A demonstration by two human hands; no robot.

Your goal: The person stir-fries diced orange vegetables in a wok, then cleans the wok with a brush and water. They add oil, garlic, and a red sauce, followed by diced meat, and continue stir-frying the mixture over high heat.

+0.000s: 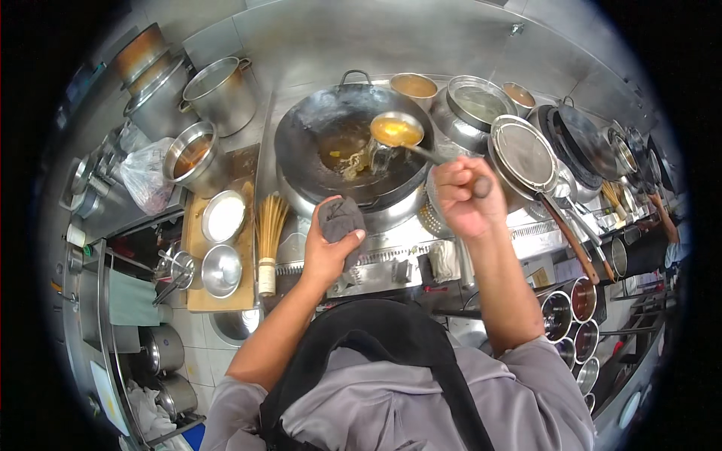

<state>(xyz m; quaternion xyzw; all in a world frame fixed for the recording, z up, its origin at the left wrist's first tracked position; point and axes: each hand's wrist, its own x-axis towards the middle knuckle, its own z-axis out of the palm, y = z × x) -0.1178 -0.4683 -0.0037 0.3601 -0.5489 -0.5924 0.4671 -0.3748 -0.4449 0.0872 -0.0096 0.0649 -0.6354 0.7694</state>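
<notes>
My right hand (471, 197) grips the handle of a metal ladle (397, 129) over the right side of a large black wok (304, 129). Yellow-orange liquid fills the ladle's bowl, and clear liquid streams from below it into the wok. Brown liquid with pale, wispy bits of food (354, 165) lies in the wok's bottom. At the wok's near rim, my left hand (333, 245) clasps a folded dark grey cloth (343, 225). Whether the cloth presses on a wok handle is hidden.
On the left, a bamboo wok brush (271, 231) lies beside a wooden board (194, 290) bearing metal bowls. A pot of reddish liquid (192, 155) stands behind them. To the right are a round mesh strainer (524, 151) and a pot with a water-filled basin (479, 104). Another person's arm (665, 217) shows far right.
</notes>
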